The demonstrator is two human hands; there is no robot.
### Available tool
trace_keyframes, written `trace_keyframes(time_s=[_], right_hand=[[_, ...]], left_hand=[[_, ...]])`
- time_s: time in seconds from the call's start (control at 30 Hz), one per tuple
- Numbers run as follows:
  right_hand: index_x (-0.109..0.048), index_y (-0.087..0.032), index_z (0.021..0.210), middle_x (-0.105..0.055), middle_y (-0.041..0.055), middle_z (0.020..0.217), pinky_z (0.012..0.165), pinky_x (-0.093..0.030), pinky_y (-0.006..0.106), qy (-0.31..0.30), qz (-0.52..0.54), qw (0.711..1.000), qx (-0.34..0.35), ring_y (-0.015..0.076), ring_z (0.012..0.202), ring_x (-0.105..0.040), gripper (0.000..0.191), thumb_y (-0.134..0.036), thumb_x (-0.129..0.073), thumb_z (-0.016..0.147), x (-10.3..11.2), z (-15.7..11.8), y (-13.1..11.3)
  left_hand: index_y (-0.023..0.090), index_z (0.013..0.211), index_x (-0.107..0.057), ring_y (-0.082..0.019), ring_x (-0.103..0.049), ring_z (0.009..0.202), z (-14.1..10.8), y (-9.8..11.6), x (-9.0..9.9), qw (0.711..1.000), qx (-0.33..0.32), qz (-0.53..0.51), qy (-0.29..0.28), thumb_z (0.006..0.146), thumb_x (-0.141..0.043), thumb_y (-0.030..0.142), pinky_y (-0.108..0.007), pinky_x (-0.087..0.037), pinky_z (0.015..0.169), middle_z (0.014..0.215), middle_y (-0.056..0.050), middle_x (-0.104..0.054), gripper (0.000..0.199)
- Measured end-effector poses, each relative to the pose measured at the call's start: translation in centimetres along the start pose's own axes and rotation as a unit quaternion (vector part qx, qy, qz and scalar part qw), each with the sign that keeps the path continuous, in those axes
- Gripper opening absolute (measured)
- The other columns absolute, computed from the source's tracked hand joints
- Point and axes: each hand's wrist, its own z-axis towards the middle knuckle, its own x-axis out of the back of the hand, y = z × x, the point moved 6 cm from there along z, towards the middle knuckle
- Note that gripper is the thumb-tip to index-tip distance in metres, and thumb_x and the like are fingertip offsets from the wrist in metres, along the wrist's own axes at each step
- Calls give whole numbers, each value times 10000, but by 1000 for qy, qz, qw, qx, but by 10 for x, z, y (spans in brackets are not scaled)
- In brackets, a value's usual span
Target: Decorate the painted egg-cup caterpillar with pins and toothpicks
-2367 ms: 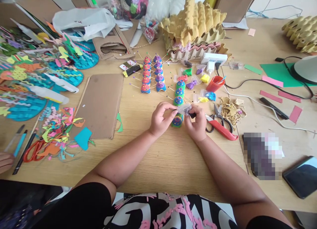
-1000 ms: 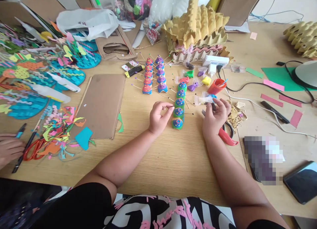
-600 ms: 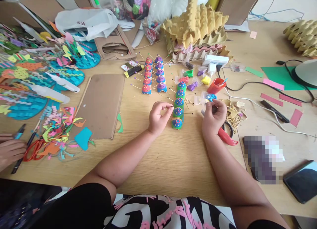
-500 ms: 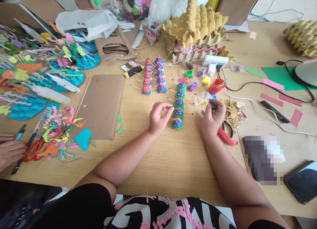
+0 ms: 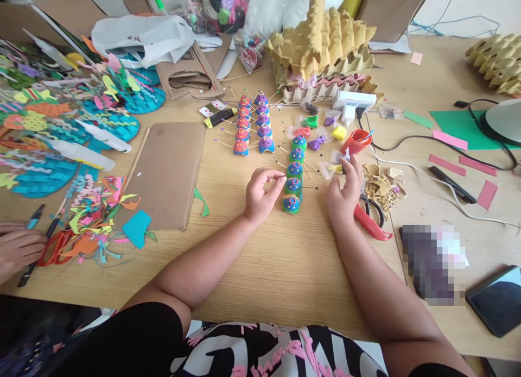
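Note:
My left hand (image 5: pixel 262 196) is pinched just left of a row of blue-and-green clay-covered figures (image 5: pixel 293 184); whatever sits between its fingertips is too small to make out. On the right side of the row, my right hand (image 5: pixel 345 191) is curled near the red cup (image 5: pixel 356 142), and its fingers hide what they hold, if anything. Thin sticks with dark tips lie beside the row. Farther back stand two rows of similar figures, red ones (image 5: pixel 241 134) and purple ones (image 5: pixel 265 131), with sticks poking out. Small bags of coloured clay (image 5: pixel 316 142) lie behind.
Red-handled scissors (image 5: pixel 372 225) lie by my right wrist. A cardboard sheet (image 5: pixel 165 176) and paper scraps (image 5: pixel 93 219) are on the left, where another person's hand (image 5: pixel 18 249) rests. Egg cartons (image 5: pixel 321 45), a power strip (image 5: pixel 354 100) and cables are at the back and right.
My right hand has shifted slightly left and turned, and the dark item seen at its fingers before is now mostly out of sight. The red-handled scissors have moved slightly. My left hand stays in place.

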Motion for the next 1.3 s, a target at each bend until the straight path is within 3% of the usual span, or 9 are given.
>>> trace_keyframes(time_s=[0.2,0.33,0.53,0.67,0.83,1.07,1.2,1.3], right_hand=[[-695,-238,1167,-635,119,1231,1137,-445,583,29,20,999,-14,299,1252,-593,343,-151,-521,885,8,2,-14],[-754,-244,1100,-601,102,1087,1072,-446,609,-6,-42,999,-14,296,1120,-582,309,-171,-539,890,2,1,-16],[-815,-292,1065,-602,126,1269,1046,-419,694,-122,-158,980,15,358,1191,-495,269,-237,-596,919,-13,-8,-18],[-822,-341,1123,-582,117,1324,989,-440,678,-184,-190,964,12,369,1193,-459,328,-233,-604,903,-18,-14,-19],[-835,-349,1131,-584,130,1246,951,-438,646,-208,-203,956,29,350,1123,-444,375,-202,-596,882,-20,-15,-23],[-834,-283,1033,-582,115,1113,940,-424,587,-168,-208,964,10,326,1073,-463,230,-308,-657,888,-13,-11,-24],[-791,-280,1154,-586,124,1200,973,-406,557,-218,-249,943,-31,334,1127,-471,314,-455,-633,946,-16,-10,-24],[-795,-267,1082,-599,130,1221,945,-396,513,-260,-269,926,-49,337,1148,-477,286,-428,-582,981,-19,-9,-27]], left_hand=[[228,972,-740,-163,-636,849,0,-1,0,1000,8,5,-4,997,-685,440,-322,-527,809,914,-48,-745,220],[229,969,-741,-167,-650,868,0,-1,1,1000,14,7,-5,1004,-667,466,-322,-530,816,921,-52,-747,251],[230,948,-734,-166,-650,847,1,2,1,1000,4,8,1,1006,-661,477,-323,-534,802,901,-48,-741,264],[225,950,-733,-163,-644,851,1,2,2,1000,0,7,1,1005,-671,448,-317,-529,801,902,-45,-741,238],[224,954,-737,-162,-639,849,1,2,2,1000,-1,4,1,1004,-678,425,-319,-525,802,901,-44,-743,215],[220,955,-738,-161,-644,857,1,2,1,1000,-1,1,1,1003,-678,427,-317,-523,801,902,-45,-746,220],[214,956,-737,-158,-640,864,1,2,1,1000,5,5,-5,1009,-668,430,-314,-524,809,910,-49,-746,232],[213,956,-736,-156,-639,862,1,2,1,1000,4,6,-6,1009,-669,417,-312,-522,808,912,-50,-746,221]])
